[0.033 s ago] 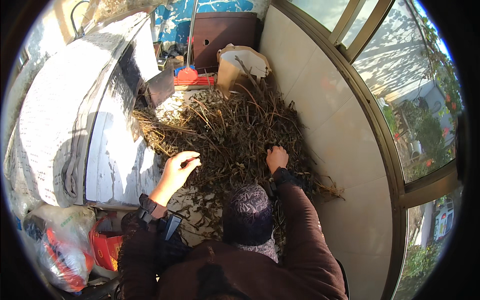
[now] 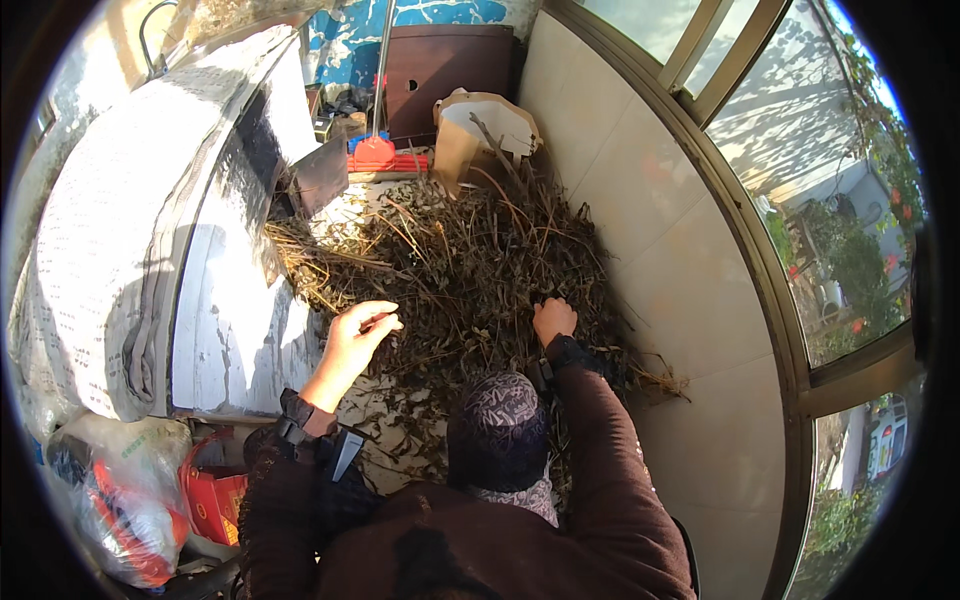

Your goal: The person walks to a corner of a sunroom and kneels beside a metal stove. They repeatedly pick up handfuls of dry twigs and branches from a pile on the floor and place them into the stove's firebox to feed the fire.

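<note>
A wide heap of dried plants (image 2: 450,250), brown stalks and crumpled leaves, covers the floor in front of me. Over its near left edge is my left hand (image 2: 355,335), thumb and fingers drawn together in a pinch; whatever may be between them is too small to make out. My right hand (image 2: 555,320) is curled into the right side of the heap, closed on dark dried plant matter, its fingertips partly hidden. Loose leaves lie scattered on the pale floor between my arms. A patterned cap (image 2: 498,430) shows below the hands.
On the left stands a white board-like surface (image 2: 225,320) beside layered printed sheets (image 2: 110,230). A paper bag (image 2: 485,125) and a red broom head (image 2: 375,152) are behind the heap. To the right runs a tiled wall (image 2: 680,250) under windows. Plastic bags (image 2: 125,490) and a red box (image 2: 215,500) sit lower left.
</note>
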`<state>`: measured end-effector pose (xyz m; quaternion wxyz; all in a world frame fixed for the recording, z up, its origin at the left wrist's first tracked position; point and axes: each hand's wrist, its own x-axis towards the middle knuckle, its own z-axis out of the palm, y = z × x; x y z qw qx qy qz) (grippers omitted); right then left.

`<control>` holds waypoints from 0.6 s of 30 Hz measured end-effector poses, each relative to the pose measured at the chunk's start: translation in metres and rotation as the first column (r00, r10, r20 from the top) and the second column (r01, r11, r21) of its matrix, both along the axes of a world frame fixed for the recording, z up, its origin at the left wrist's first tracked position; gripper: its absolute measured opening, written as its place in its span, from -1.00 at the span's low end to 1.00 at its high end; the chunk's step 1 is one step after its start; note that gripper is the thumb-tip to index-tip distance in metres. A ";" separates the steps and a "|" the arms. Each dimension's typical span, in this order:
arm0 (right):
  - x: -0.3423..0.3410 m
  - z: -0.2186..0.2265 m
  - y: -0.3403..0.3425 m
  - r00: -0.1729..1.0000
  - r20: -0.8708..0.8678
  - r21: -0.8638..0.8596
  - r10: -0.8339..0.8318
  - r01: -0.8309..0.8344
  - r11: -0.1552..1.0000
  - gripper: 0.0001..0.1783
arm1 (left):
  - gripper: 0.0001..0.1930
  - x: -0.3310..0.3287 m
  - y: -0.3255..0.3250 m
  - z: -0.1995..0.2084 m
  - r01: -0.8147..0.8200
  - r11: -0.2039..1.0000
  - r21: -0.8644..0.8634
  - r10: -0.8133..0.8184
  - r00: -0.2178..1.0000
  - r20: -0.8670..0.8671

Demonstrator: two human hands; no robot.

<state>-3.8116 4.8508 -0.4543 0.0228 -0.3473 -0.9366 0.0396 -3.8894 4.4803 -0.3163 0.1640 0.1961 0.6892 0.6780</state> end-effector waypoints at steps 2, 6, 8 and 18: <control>-0.007 -0.001 0.001 0.976 0.215 0.007 -0.044 0.043 0.999 -0.62 | -0.76 -0.012 0.001 -0.002 -0.041 0.997 0.072 0.033 0.992 0.118; -0.013 -0.003 -0.007 0.977 0.191 0.026 -0.096 0.093 0.995 -0.42 | -0.72 -0.025 0.005 -0.002 -0.069 0.975 0.209 0.019 0.972 0.234; -0.018 -0.004 -0.011 0.974 0.106 -0.133 -0.202 0.215 0.968 -0.35 | -0.71 -0.028 0.008 -0.002 -0.078 0.968 0.237 0.010 0.961 0.276; -0.007 0.003 -0.009 0.991 -0.130 -0.227 -0.013 -0.017 0.974 -0.60 | -0.69 -0.021 -0.021 0.008 -0.120 0.955 0.270 0.023 0.942 0.336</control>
